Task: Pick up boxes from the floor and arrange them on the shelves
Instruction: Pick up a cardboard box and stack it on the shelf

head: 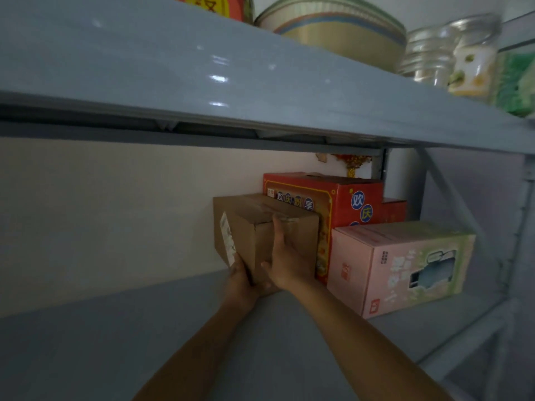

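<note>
The brown cardboard box sits on the lower shelf, towards the far right of it, close to the pale wall behind. Its right side lies against the red box. A white label runs down its left face. Whether its underside rests fully on the shelf cannot be told, as the hands cover the near bottom edge.

The left hand grips the box's lower near corner, fingers on the left face by the label and thumb on the near face. The right hand is laid flat on the near face, fingers straight and pointing up, thumb spread to the left; it presses rather than clasps.

Right of the brown box and nearer stands a pink box, just in front of the red one. A smaller red box shows behind it. A red-and-gold ornament hangs on the wall above.

On the upper shelf stand a red tin, stacked bowls, glass jars and a green package at the far right.
</note>
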